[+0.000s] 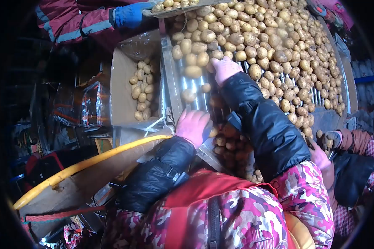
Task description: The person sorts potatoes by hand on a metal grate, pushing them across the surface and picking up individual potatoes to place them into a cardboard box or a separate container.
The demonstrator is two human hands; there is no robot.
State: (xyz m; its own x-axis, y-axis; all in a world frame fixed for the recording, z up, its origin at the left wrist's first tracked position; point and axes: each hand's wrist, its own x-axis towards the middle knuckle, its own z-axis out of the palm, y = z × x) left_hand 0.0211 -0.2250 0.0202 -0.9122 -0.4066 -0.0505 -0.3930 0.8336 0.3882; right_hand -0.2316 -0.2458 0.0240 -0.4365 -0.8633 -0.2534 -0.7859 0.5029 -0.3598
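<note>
My left hand (192,127), in a pink glove, lies palm down at the lower end of the shiny metal chute (175,85). Its fingers are extended and slightly apart, and a potato (213,132) shows by their right side. Further up, my right hand (226,69), gloved in pink too, reaches to the edge of the potato pile (274,45). Its fingers are spread beside several potatoes, with the palm side hidden. Between my hands, blurred potatoes (193,72) are on the metal surface.
A cardboard box (122,89) holding potatoes stands left of the chute. A yellow-edged board (91,159) runs along the lower left. Another person's blue glove (131,15) holds a potato-filled scoop-like tray (183,9) above. Other workers' gloved hands (319,155) are at the right.
</note>
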